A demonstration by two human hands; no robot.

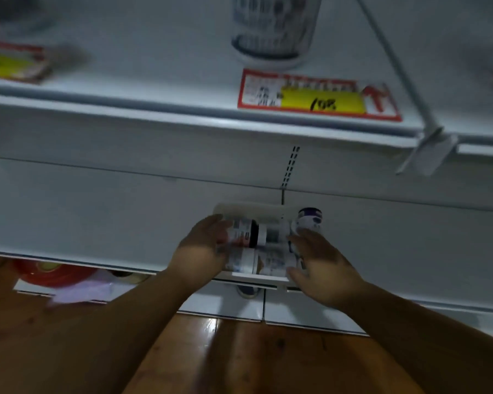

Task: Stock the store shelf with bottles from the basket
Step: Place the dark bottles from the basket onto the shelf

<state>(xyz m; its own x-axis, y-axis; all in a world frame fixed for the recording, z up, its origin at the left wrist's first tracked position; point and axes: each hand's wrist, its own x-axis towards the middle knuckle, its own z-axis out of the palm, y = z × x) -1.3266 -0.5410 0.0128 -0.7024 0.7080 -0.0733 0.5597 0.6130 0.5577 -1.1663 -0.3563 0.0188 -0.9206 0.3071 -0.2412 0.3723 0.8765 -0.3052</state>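
A small white basket [251, 207] sits on the lower white shelf [97, 211], near its front edge. Several white-labelled bottles [271, 234] lie on their sides inside it, and a purple-capped bottle [310, 217] stands at its far right corner. My left hand [202, 251] presses against the basket's left side, with its fingers reaching over a dark-capped bottle. My right hand [322, 265] is flat against the right side, fingers spread. The basket is held between both palms.
The upper shelf [154, 81] carries a white patterned canister [273, 27], a red and yellow price tag [319, 95] and a wire divider [393, 61]. A red round object [52, 273] lies under the lower shelf. Below is the wooden floor [239, 351].
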